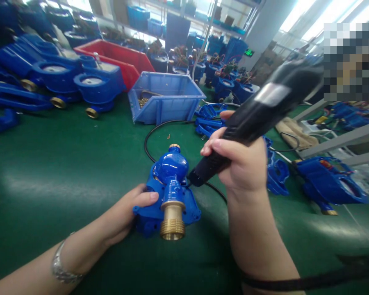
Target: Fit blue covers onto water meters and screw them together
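A blue water meter body (169,186) with brass threaded ends lies on the green table (64,172), one brass end facing me. My left hand (127,215) grips its left side, thumb on the flange. My right hand (242,162) is wrapped round a black electric screwdriver (258,112), held slanted, its tip down against the meter's right side. A black cable runs from the tool across my right wrist.
A blue bin (166,96) holding small brass screws stands behind the meter, a red bin (117,59) beyond it. Several blue meter bodies (80,82) lie at far left, blue covers (326,184) at right. A black cable loops on the table.
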A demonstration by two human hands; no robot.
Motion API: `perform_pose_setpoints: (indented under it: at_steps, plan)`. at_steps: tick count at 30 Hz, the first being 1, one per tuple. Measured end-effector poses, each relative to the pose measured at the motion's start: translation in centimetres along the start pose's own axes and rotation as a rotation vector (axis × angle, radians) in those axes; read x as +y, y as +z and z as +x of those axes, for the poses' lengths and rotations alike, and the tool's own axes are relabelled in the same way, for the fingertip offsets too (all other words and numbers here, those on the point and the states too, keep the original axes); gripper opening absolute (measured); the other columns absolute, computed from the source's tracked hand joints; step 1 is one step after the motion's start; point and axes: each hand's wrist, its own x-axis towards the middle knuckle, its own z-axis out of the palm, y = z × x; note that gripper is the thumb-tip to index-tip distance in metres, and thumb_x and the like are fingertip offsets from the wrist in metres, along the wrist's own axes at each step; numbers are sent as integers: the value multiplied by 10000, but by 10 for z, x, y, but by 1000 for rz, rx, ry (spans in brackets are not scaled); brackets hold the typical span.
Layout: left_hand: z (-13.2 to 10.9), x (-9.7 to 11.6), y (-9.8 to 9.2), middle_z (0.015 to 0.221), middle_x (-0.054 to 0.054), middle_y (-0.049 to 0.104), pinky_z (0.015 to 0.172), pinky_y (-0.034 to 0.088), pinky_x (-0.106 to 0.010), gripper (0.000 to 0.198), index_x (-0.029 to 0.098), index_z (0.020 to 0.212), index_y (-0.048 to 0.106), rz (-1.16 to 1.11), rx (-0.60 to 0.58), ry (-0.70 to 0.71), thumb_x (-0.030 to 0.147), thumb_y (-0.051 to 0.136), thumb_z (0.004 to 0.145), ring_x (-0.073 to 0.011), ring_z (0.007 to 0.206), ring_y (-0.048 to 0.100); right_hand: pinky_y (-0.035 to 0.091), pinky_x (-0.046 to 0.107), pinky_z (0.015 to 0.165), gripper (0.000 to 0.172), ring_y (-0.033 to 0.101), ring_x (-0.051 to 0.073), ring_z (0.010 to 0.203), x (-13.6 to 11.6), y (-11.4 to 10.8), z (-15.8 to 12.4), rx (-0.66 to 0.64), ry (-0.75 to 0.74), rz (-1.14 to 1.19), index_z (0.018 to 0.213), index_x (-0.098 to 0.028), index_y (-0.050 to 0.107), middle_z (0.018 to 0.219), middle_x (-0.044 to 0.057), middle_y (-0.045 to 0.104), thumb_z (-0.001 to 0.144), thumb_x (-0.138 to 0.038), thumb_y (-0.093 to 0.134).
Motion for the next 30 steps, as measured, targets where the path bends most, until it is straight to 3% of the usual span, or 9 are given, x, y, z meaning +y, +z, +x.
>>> perform_pose_setpoints:
  at_steps: [4,7,11,15,19,30]
  plan:
    - [1,-5,-4,1089,-147,700,903,489,-411,471,111,1138,612,23,13,-11,341,678,732,-313,977,660,449,289,498,273,550,133,467,-47,-4,-7,120,-259,-81,841,-173,587,529,-49,575,584,-89,549]
    - [0,-5,-7,1107,-155,691,920,474,-434,484,105,1158,588,86,49,-11,357,661,751,-323,997,651,445,285,486,274,537,130,454,-61,-6,-24,155,-196,-112,825,-188,598,522,-46,577,586,-67,539]
    - [-1,-1,-8,1120,-161,684,916,474,-439,535,108,1176,573,117,46,-24,387,681,733,-327,1002,650,454,288,470,316,546,143,439,-48,-8,-42,162,-40,-96,844,-209,586,528,-45,598,555,-82,594]
    - [-2,-3,-6,1109,-161,686,905,478,-441,558,110,1185,559,91,57,-24,386,689,718,-331,1011,644,462,287,499,338,561,143,468,-27,-8,-52,142,-2,-95,889,-202,563,540,-47,605,577,-85,617]
    - [-1,-10,-1,1045,-154,703,858,505,-433,584,99,1158,537,17,166,10,370,713,671,-318,949,663,465,288,524,289,555,131,491,-12,-8,-58,114,35,-89,896,-208,545,559,-55,597,636,-111,626]
    - [2,-15,4,1079,-170,668,868,476,-458,655,92,1180,513,-17,206,50,355,726,619,-347,965,636,462,279,485,289,537,119,468,-6,-9,-67,144,45,-65,897,-208,527,568,-57,576,638,-98,588]
